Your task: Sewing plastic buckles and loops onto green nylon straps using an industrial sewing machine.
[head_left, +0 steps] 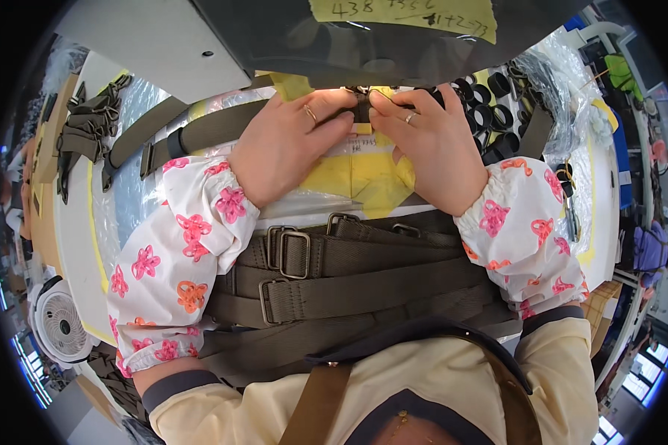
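Observation:
My left hand (282, 144), a ring on one finger, lies under the front of a grey sewing machine head (289, 44). Its thumb and fingers are closed at a short piece of dark olive webbing strap (361, 110). From the other side my right hand (441, 148), also ringed, pinches at the same piece, fingertips bent down close to the lit stitching area. The needle and the strap's far end are mostly hidden by the machine and fingers. Below my hands, yellow tape (330, 176) covers the work surface.
Olive straps with metal buckles (295, 254) lie piled between my forearms. Black rings (501, 116) gather at the right beside clear plastic (549, 81). More straps (223, 132) run out left, near a bundle of buckled pieces (93, 122). A white fan (61, 322) stands at the left edge.

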### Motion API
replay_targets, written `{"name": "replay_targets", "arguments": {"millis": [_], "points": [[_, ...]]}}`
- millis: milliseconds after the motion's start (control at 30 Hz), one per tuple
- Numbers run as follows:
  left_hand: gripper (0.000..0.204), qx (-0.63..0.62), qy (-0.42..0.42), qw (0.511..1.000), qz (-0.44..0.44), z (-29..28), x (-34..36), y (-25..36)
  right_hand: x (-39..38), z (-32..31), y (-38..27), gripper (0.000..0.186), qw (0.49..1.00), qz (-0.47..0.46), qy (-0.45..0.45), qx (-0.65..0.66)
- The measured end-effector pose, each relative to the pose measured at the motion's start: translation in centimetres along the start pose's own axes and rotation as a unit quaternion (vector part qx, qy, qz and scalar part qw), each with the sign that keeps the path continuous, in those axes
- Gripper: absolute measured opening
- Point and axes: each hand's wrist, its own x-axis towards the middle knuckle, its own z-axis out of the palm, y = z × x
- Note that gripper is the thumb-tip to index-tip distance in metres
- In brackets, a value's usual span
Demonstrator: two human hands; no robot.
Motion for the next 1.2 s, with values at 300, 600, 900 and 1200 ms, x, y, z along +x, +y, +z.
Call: {"name": "replay_targets", "arguments": {"millis": [300, 600, 900, 1200], "points": [[0.02, 0.025, -0.064, 0.996, 0.065, -0.9, 0.8, 0.0, -0.5, -0.4, -0.1, 0.02, 1.0, -0.004, 0.021, -0.004], [0.019, -0.008, -0.009, 1.0, 0.026, -0.1, 1.0, 0.0, -0.7, -0.7, 0.9, 0.033, 0.998, 0.0, -0.008, 0.056], [0.022, -0.044, 0.008, 0.999, -0.025, 0.5, 1.2, -2.2, 0.9, 0.2, 2.8, 0.033, 0.997, 0.022, -0.054, 0.056], [0.026, -0.014, -0.018, 0.996, -0.083, 0.3, 0.6, -2.8, 1.9, 0.2, 2.5, 0.031, 0.995, 0.022, -0.053, 0.084]]}}
